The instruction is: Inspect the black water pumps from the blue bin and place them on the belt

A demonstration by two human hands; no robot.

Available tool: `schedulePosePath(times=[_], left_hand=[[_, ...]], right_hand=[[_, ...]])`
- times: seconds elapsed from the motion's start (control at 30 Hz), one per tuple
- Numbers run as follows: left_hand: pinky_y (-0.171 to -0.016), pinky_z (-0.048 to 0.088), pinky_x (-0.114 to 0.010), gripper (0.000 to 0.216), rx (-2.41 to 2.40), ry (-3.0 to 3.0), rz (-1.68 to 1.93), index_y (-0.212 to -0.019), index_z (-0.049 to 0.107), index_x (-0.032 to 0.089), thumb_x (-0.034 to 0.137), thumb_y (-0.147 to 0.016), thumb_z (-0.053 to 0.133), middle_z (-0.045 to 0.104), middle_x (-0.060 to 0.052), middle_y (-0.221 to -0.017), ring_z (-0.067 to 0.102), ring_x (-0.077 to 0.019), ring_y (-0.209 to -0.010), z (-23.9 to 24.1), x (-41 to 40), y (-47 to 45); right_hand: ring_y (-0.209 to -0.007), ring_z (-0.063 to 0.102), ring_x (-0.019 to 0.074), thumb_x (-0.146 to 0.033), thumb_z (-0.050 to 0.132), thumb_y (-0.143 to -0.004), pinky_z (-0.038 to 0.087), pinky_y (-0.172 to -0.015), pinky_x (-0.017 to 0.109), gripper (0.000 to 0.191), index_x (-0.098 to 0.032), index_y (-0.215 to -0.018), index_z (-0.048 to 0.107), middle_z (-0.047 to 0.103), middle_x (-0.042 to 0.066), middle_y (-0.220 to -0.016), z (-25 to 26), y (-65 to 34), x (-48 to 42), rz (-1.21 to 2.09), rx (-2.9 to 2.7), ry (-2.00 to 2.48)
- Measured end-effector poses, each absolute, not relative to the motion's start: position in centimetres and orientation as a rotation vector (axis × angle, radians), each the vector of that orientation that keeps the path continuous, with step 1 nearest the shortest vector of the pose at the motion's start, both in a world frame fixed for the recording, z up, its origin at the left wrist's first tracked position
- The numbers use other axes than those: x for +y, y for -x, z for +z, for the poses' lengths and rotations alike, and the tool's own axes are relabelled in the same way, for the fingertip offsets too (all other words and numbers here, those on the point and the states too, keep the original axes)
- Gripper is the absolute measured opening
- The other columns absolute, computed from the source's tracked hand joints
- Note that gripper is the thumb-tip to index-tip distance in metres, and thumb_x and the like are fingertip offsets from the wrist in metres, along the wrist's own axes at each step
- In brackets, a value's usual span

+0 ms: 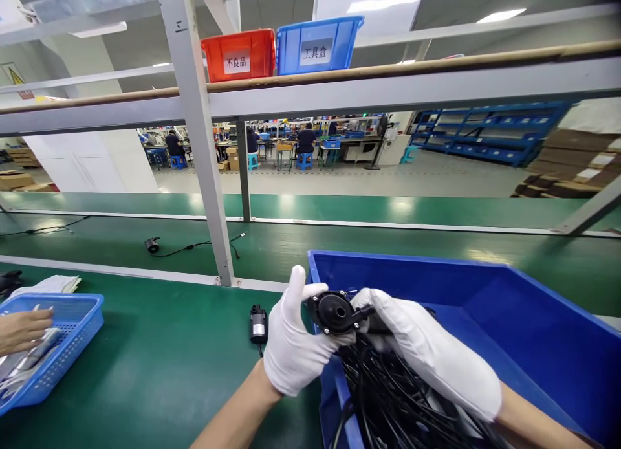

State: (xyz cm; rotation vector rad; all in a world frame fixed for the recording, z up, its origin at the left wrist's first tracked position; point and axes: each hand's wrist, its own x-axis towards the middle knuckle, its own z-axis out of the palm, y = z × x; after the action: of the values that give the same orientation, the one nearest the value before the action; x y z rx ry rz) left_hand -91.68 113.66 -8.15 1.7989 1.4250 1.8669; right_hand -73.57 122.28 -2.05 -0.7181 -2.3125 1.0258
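Both my hands wear white gloves and together hold a small black pump (336,312) with a round face, just above the near left corner of a big blue bin (485,294). My left hand (294,345) wraps round the pump's left side, thumb up. My right hand (427,349) grips its right side at the nozzle. A tangle of black cables (388,397) fills the bin under my hands. Another black pump (259,323) lies on the green table just left of my left hand.
A blue mesh basket (72,326) stands at the left edge, with another person's bare hand (22,329) over it. A grey frame post (201,145) rises ahead. One more pump with its cable (152,244) lies on the far belt. Red (239,54) and blue (317,44) bins sit overhead.
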Motion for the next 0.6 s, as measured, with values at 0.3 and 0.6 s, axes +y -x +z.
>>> schedulePosePath(times=[0.3, 0.6], left_hand=[[-0.129, 0.028, -0.048, 0.088, 1.570, -1.932, 1.980, -0.164, 0.014, 0.037, 0.010, -0.093, 0.060, 0.027, -0.009, -0.170, 0.029, -0.0275, -0.157, -6.5, 113.6, 94.2], [-0.092, 0.058, -0.036, 0.040, 1.293, -1.144, 2.062, -0.132, 0.060, 0.021, 0.042, -0.098, 0.060, 0.072, -0.009, -0.116, 0.070, -0.0165, -0.090, -3.9, 113.5, 98.5]], right_hand=[[-0.093, 0.064, 0.0226, -0.069, 0.042, -0.102, 0.053, -0.085, 0.036, 0.054, -0.022, -0.099, 0.069, 0.070, 0.010, -0.113, -1.4, 73.5, 123.5, 0.752, -2.518, 0.232], [-0.046, 0.047, 0.0135, -0.079, 0.040, -0.095, 0.046, -0.047, 0.029, 0.064, -0.024, -0.063, 0.030, 0.054, 0.001, -0.060, -2.2, 73.6, 123.5, 1.744, -1.645, 0.766]])
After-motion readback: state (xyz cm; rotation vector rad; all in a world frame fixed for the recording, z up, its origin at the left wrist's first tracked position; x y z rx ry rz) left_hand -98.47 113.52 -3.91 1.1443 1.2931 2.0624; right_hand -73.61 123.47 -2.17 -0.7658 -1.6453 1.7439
